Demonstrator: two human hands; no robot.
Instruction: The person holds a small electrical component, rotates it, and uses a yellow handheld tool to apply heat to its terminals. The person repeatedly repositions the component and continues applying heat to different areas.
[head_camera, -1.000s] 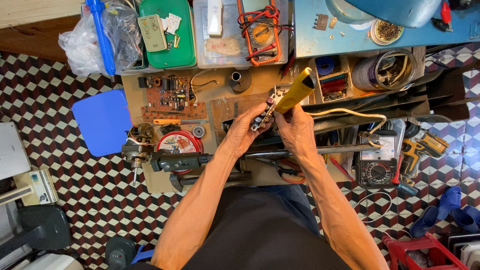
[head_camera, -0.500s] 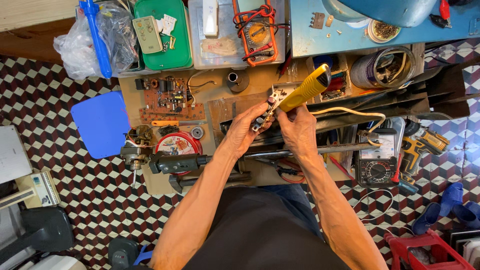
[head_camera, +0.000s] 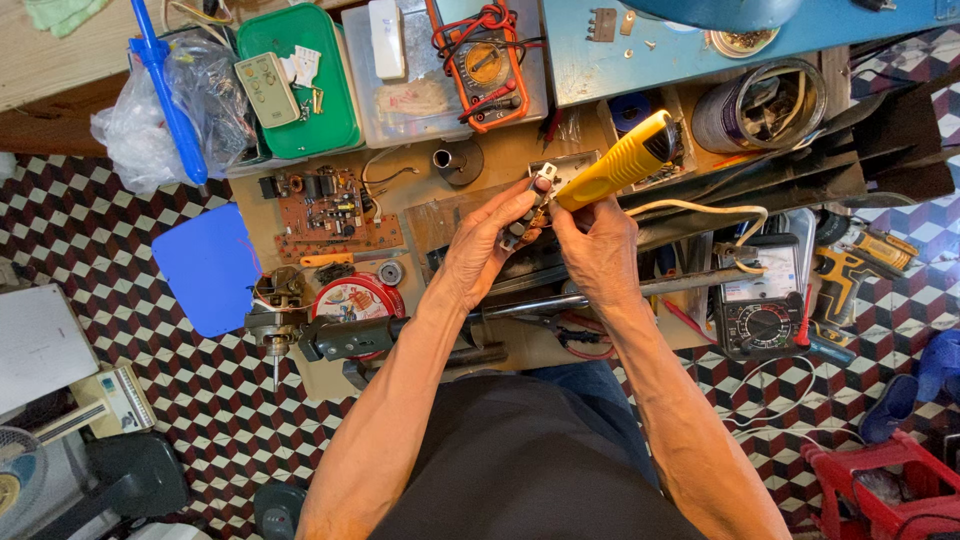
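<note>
My left hand (head_camera: 478, 250) holds a small electrical part (head_camera: 528, 205) with metal tabs, pinched between thumb and fingers above the wooden workbench (head_camera: 420, 215). My right hand (head_camera: 598, 250) grips a yellow-handled soldering iron (head_camera: 625, 160), its tip meeting the small part. A pale cord (head_camera: 700, 212) runs from the iron to the right. Both hands meet over the middle of the bench.
A brown circuit board (head_camera: 335, 212), a red round tin (head_camera: 355, 298), a black motor with shaft (head_camera: 345, 338), an orange multimeter (head_camera: 485, 62), a black multimeter (head_camera: 760, 320), a green lidded box (head_camera: 300, 85), a blue stool seat (head_camera: 210, 268), a cordless drill (head_camera: 860, 255), checkered floor (head_camera: 120, 230).
The soldering iron's handle has swung further to the right and lower, and both hands have shifted slightly with the part between them.
</note>
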